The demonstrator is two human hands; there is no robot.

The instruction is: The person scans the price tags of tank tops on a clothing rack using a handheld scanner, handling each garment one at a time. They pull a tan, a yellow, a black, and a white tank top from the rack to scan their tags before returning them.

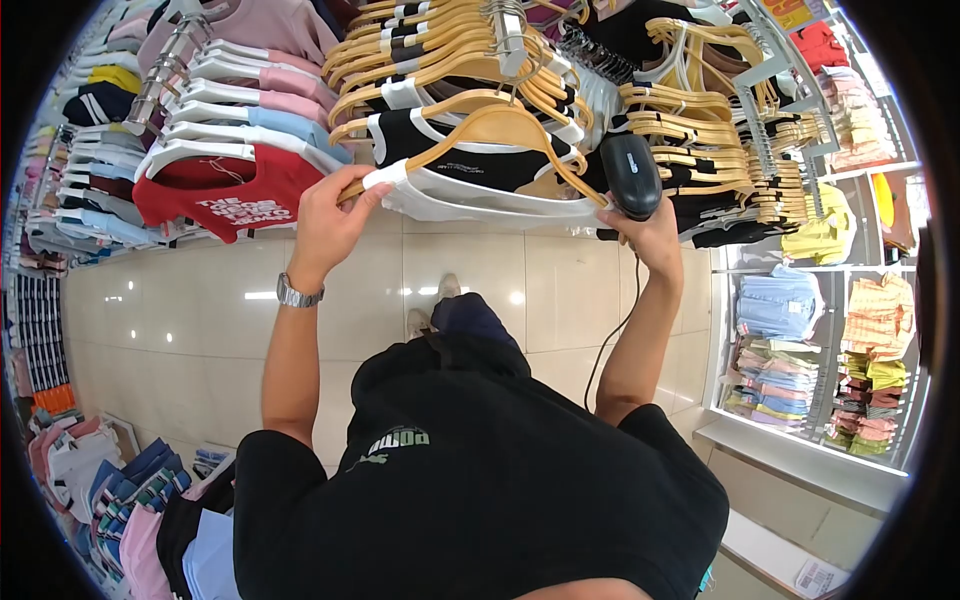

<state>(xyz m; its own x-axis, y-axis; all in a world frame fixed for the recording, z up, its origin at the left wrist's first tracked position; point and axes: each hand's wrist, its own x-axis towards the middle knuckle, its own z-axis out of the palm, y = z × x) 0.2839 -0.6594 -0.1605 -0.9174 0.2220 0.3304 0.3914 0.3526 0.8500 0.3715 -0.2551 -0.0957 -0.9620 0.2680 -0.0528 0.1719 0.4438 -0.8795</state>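
Scanner (pixel 630 175) clamped in my right fingers (pixel 645 228), left fingers (pixel 362 196) pinching the front shirt (pixel 480 165); scan seemingly pending, rack (pixel 510 40) behind waiting.

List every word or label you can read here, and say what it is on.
"puma", upside down, on the black shirt.
White print on the red tee: too blurred to read.
Small print on the black top: too small.
Sheet, bottom right: too small.
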